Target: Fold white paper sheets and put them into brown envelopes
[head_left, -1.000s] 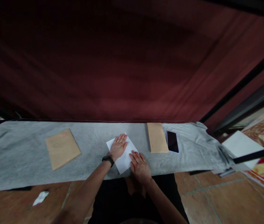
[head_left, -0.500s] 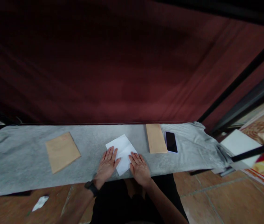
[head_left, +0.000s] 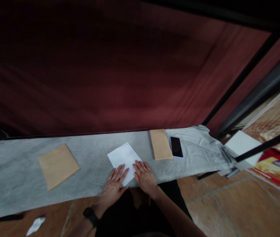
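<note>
A white sheet of paper (head_left: 124, 156), turned at an angle, lies on the grey cloth in front of me. My left hand (head_left: 115, 182) rests on its lower left edge, fingers stretched out and spread. On the lower right edge of the paper lies my right hand (head_left: 145, 177), flat with the fingers out. Neither hand grips anything. Parts of the paper's lower edges are hidden under the fingers.
The grey cloth (head_left: 93, 154) covers a narrow table against a dark red panel (head_left: 120, 98). A brown envelope-like piece (head_left: 59, 167) lies left; a tan block-like packet (head_left: 161, 144) and a phone (head_left: 176, 147) lie right. A white box (head_left: 242, 144) stands beyond the table's right end.
My left hand has slid down the paper toward its near corner, uncovering more of the left side. The right hand stays on the right edge. The whole view has shifted and tilted slightly.
</note>
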{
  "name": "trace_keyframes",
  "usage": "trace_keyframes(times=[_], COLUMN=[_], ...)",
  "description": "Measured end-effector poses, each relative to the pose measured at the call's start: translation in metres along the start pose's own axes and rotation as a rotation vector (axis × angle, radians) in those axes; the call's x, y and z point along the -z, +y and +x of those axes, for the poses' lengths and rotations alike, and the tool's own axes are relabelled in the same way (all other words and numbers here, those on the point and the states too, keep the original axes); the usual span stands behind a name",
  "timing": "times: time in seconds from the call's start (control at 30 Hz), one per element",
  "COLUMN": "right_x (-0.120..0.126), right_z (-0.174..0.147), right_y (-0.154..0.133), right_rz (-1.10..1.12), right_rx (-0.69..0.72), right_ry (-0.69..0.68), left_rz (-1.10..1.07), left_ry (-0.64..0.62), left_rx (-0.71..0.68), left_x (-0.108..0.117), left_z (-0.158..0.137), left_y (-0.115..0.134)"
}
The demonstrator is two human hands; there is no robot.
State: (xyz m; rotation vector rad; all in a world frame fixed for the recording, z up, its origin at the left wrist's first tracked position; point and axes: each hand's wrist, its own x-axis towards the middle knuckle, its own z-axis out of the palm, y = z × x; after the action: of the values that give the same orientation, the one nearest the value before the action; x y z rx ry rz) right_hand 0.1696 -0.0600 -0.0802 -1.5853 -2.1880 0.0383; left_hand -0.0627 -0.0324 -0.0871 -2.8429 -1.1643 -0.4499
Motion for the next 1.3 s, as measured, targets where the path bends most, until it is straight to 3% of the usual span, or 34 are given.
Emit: trace_keyframes(times=[0.33,0.5,0.63,0.83,0.9,1.0,1.1,1.2,1.3], right_x=[0.008,0.008,0.010,0.050,0.072,0.107,0.132,0.138,0.117], right_z=[-0.007,-0.016,-0.014,-0.004,0.001,0.017,0.042,0.066,0.073], right_y=[0.000,0.001,0.005,0.023,0.026,0.025,0.023,0.024,0.028], right_rz=[0.072,0.116,0.143,0.224,0.277,0.351,0.396,0.506,0.640], right_rx=[0.028,0.044,0.013,0.029,0.057,0.085,0.043,-0.105,-0.276], right_ry=[-0.026,-0.041,-0.006,0.011,0.006,0.018,0.153,0.354,0.426], left_rz=[-0.016,-0.170,-0.318,-0.427,-0.494,-0.698,-0.974,-1.254,-1.337], left_ry=[-0.026,-0.029,0.004,0.069,0.161,0.315,0.466,0.581,0.653], left_rx=[0.049,0.168,0.171,0.047,0.140,0.396,0.677,0.837,0.929], left_x=[0.010,0.011,0.020,0.036,0.038,0.043,0.054,0.061,0.053], left_z=[0.004,0.009,0.011,0.014,0.017,0.028,0.049,0.072,0.089], left_y=[0.017,0.014,0.019,0.041,0.043,0.043,0.046,0.045,0.038])
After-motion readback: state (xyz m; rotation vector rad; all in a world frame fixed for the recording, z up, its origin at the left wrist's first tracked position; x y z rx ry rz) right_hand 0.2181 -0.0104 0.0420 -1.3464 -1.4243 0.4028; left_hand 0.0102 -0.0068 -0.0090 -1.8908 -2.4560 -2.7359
